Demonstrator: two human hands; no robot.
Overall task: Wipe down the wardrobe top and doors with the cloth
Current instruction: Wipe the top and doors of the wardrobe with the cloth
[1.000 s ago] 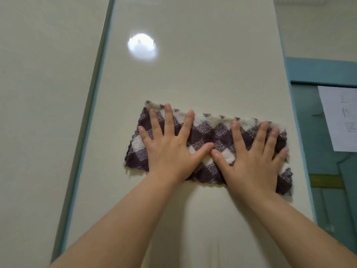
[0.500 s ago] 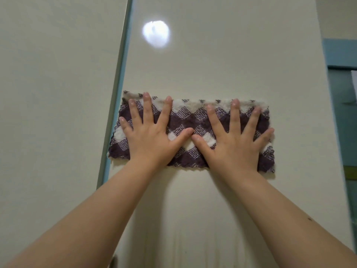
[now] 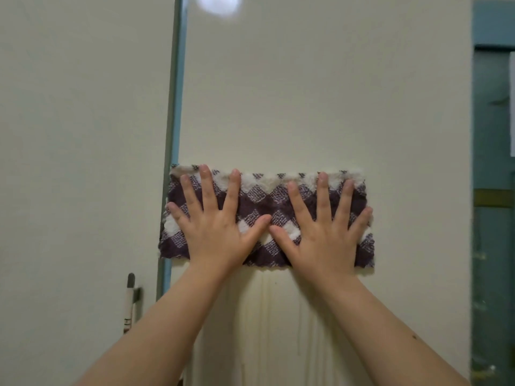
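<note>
A purple-and-white checked cloth (image 3: 262, 199) lies spread flat against the cream wardrobe door (image 3: 320, 93). My left hand (image 3: 217, 224) presses on its left half with fingers straight and spread. My right hand (image 3: 323, 229) presses on its right half the same way, and the two thumbs nearly touch in the middle. The cloth's left edge reaches the teal gap (image 3: 174, 107) between this door and the neighbouring door (image 3: 83, 135). Drip streaks run down the door below the cloth.
A slim handle (image 3: 129, 302) sticks out of the left door low down. To the right of the wardrobe stands a teal door (image 3: 493, 246) with a white paper sheet (image 3: 512, 107) on it. A bright light reflection (image 3: 218, 4) sits near the top.
Both hands have slid the cloth left across the door to its left edge and lower on the panel. The view has swung, bringing the left door's handle into sight.
</note>
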